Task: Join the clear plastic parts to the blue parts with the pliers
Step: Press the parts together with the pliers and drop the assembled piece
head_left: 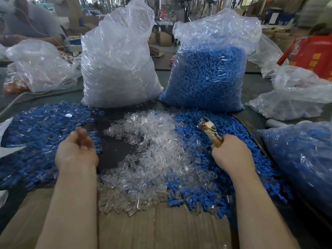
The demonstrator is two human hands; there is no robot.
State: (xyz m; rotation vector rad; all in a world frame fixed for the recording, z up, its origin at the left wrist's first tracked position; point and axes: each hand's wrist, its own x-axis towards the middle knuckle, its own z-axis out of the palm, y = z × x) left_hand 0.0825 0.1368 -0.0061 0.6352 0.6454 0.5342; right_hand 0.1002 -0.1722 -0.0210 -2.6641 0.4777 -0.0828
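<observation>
The right hand (231, 151) is wrapped around the handles of the pliers (210, 133), whose taped, worn head angles up over a mound of matte blue parts (215, 126). The left hand (77, 150) hovers palm-up with fingers loosely curled, apparently empty, though motion blur hides the fingertips. Between the hands lies a glossy heap of small clear plastic parts (152, 150), spilling onto brown cardboard (161, 229).
</observation>
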